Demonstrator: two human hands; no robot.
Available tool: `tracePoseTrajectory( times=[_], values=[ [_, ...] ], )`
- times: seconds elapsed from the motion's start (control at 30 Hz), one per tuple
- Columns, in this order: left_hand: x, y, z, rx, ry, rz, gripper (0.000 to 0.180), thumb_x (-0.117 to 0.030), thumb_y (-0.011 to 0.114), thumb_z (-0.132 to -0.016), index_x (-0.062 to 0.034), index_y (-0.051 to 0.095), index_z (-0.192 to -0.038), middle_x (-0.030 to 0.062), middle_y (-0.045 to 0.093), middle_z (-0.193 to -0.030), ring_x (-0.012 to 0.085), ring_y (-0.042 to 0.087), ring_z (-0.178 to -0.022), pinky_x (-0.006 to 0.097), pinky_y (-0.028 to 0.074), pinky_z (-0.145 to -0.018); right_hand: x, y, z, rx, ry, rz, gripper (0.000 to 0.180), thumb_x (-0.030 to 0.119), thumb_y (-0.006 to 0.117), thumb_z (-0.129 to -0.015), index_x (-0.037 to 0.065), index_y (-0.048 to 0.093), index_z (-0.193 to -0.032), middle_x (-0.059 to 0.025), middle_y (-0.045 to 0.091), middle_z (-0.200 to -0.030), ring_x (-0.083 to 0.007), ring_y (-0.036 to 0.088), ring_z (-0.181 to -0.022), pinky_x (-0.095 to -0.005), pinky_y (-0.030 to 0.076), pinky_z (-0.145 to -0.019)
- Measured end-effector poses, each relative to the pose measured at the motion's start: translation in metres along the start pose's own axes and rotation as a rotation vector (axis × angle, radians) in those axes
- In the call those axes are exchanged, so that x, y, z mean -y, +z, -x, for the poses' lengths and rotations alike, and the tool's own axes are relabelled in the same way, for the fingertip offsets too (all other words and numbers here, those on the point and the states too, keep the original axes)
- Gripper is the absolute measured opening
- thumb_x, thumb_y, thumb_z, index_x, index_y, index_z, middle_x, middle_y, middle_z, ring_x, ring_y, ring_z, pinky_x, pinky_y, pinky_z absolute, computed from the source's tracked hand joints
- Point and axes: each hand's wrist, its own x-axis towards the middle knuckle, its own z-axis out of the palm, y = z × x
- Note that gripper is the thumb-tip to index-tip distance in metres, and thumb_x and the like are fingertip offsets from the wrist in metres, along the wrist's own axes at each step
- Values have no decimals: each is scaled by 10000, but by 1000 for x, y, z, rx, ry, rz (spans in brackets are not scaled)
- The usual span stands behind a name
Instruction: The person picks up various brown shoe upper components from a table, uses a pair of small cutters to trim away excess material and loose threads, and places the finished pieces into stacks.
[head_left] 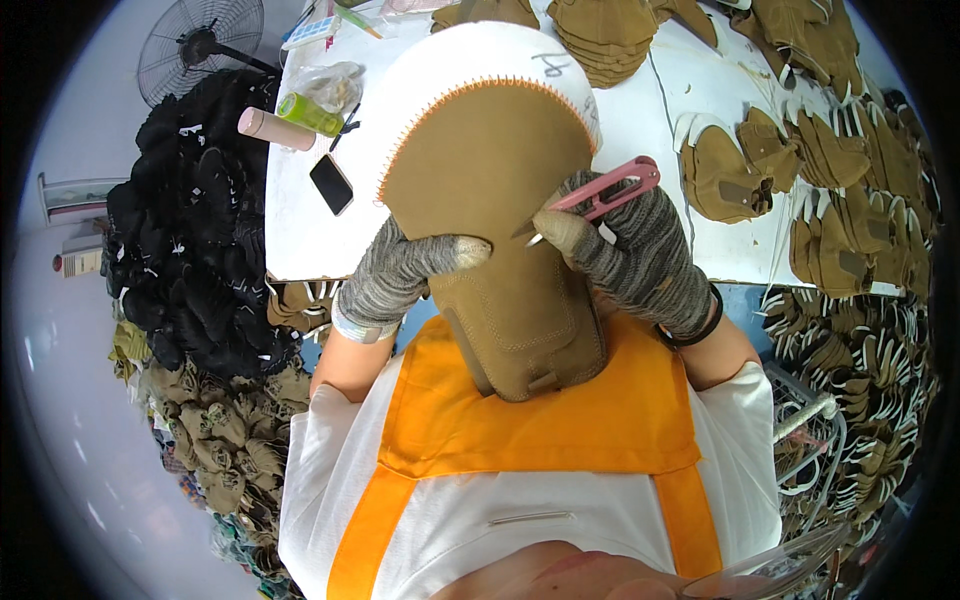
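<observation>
A brown shoe upper [490, 150] with a wide white lining edge and orange zigzag stitching is held up in front of my chest. My left hand [410, 265], in a grey knit glove, grips its left side, the thumb lying across the brown face. In my gloved right hand [630, 245] are pink thread snips [618, 188]; their blade tips are close to the upper's surface near its middle. The right hand's fingers also lie along the upper's right edge. Whether the blades touch the material, I cannot tell.
On the white table [305, 245] lie a phone [331, 184], a pink bottle [275, 128] and a green bottle [310, 114]. Stacks of brown uppers [725, 170] cover its right side. Black uppers [200, 220] are heaped at left, beside a fan [200, 45]. A wire basket [810, 440] stands at right.
</observation>
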Motion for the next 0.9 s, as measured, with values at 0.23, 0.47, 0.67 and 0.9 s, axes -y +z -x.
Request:
tracePoseTrajectory(
  times=[0.23, 0.47, 0.67, 0.9],
  values=[
    [-2, 3, 4, -67, -2, 48, 576, -292, 814, -684, -13, 601, -1141, 82, 636, -1074, 174, 595, -970, 318, 497, -847, 13, -8, -5, 71, 460, -333, 291, 89, 646, -798, 101, 623, -1088, -90, 670, -895, -237, 657, -732, -315, 529, -586],
    [-5, 2, 11, -92, 49, -1, 461, -267, 779, -729, -8, 624, -1077, 71, 654, -1000, 166, 613, -898, 303, 510, -791, 32, -4, -13, -267, 828, -778, 189, 161, 644, -873, 0, 645, -971, -43, 672, -812, -127, 644, -725, -254, 513, -645],
    [-2, 3, 21, -178, 118, -167, 366, -243, 736, -787, -21, 632, -1059, 61, 657, -978, 151, 612, -867, 296, 508, -763, 26, 9, 6, -138, 483, -498, 222, 104, 701, -799, 26, 631, -995, -80, 668, -906, -210, 660, -801, -311, 530, -716],
    [0, 3, 23, -212, 109, -186, 386, -248, 739, -788, -17, 620, -1074, 64, 647, -1011, 154, 605, -907, 297, 499, -794, 19, 17, 5, -48, 343, -471, 396, 108, 737, -768, 44, 585, -1128, -105, 640, -1054, -242, 635, -945, -322, 504, -839]
  ],
)
